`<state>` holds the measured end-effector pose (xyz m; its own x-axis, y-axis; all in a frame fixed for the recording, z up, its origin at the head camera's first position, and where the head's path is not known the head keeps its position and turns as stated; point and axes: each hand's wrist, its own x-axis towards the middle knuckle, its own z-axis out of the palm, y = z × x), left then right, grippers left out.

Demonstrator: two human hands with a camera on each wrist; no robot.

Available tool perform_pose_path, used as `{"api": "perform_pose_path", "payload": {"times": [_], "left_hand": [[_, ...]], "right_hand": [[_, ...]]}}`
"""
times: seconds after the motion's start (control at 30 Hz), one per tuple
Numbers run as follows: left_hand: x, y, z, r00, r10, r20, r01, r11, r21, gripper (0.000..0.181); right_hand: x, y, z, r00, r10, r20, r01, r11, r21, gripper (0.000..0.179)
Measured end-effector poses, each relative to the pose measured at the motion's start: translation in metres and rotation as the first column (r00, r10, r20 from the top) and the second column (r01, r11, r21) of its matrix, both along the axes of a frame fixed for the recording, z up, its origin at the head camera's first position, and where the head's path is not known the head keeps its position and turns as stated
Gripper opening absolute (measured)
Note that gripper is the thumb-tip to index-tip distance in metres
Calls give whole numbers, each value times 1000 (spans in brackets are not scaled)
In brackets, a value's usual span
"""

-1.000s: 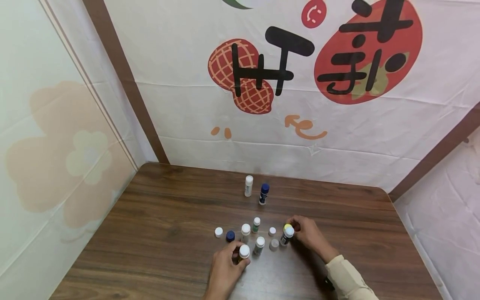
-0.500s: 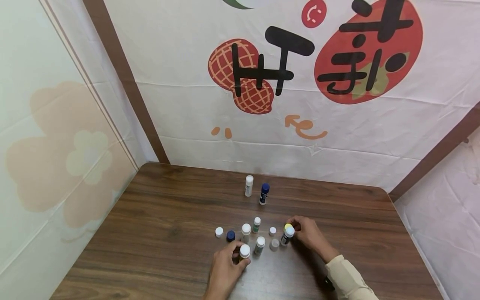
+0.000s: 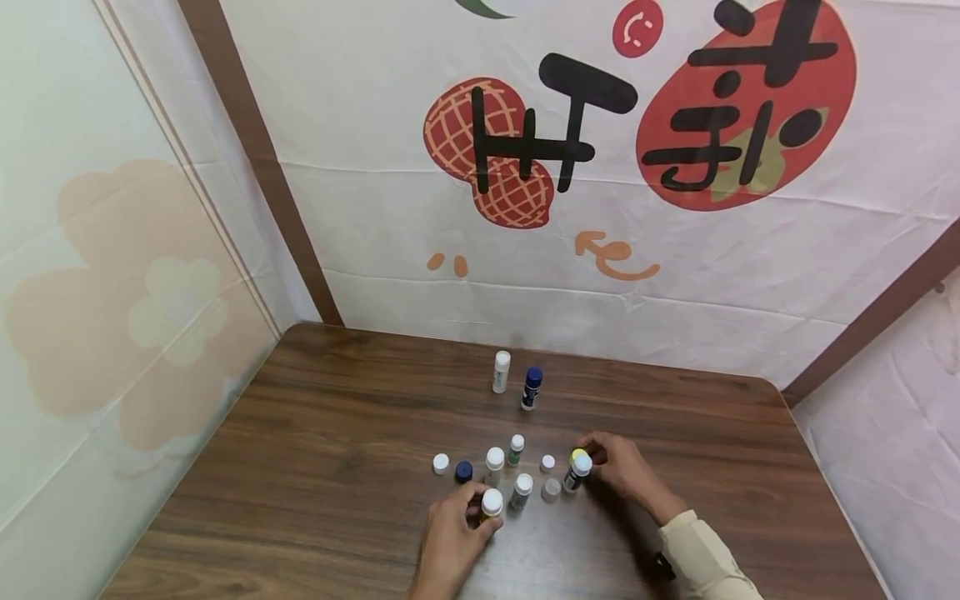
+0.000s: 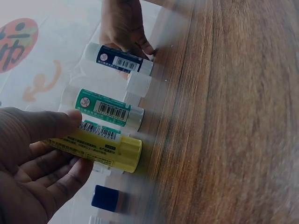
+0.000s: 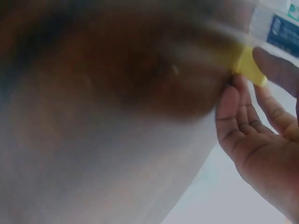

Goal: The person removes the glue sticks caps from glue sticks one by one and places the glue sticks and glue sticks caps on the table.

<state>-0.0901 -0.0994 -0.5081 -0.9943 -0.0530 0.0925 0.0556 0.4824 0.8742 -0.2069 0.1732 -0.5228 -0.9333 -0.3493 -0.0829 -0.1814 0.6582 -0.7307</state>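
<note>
My left hand [image 3: 452, 533] grips a yellow glue stick [image 4: 117, 151] upright by its upper part, the base close to the tabletop. Its white top [image 3: 492, 501] shows in the head view. My right hand [image 3: 618, 467] pinches a yellow cap [image 5: 248, 65] between thumb and fingers, low over the table. Just in front of that cap stands a dark-blue-labelled glue stick [image 3: 577, 472], partly covering it in the head view. Beside the yellow stick is a green-labelled glue stick [image 4: 105, 109]. Another white-topped stick [image 3: 494, 465] and a small green one [image 3: 516, 450] stand behind.
Loose caps lie around the sticks: a white cap [image 3: 441, 464] and dark blue cap [image 3: 464, 472] at left, a small white cap [image 3: 547, 463] and translucent cap [image 3: 551, 490] at right. Farther back stand a white glue stick [image 3: 501, 372] and a blue glue stick [image 3: 532, 389].
The head view has shifted slightly, so everything appears a little farther right. Both hands keep their holds, and the glue sticks and caps stay in place.
</note>
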Motion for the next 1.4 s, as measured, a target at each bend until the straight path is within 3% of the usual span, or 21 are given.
{"api": "perform_pose_path", "payload": {"times": [0.13, 0.27, 0.43, 0.6, 0.77, 1.07, 1.4], "left_hand": [[0, -1, -1, 1000, 9, -10, -8, 1000, 6, 32], [0, -2, -1, 1000, 22, -23, -22, 1000, -2, 33], [1, -5, -3, 999, 22, -44, -22, 1000, -12, 34], [2, -5, -4, 999, 12, -47, -13, 1000, -16, 34], [1, -3, -5, 999, 3, -36, -3, 1000, -14, 34], [1, -5, -5, 999, 2, -51, -2, 1000, -10, 36], [0, -7, -5, 999, 2, -53, -2, 1000, -1, 35]], "right_hand": [[-6, 6, 8, 999, 24, 48, -24, 1000, -2, 34], [-19, 10, 16, 999, 45, 18, -45, 999, -15, 32], [-37, 4, 25, 1000, -11, 6, 11, 998, -58, 31], [-50, -10, 33, 997, -72, 14, 73, 981, -178, 32], [-63, -24, 35, 997, -80, 10, 80, 957, -279, 30], [-79, -53, 43, 997, -12, -79, -3, 983, -184, 38], [-91, -72, 46, 996, 27, -81, -38, 989, -145, 39]]}}
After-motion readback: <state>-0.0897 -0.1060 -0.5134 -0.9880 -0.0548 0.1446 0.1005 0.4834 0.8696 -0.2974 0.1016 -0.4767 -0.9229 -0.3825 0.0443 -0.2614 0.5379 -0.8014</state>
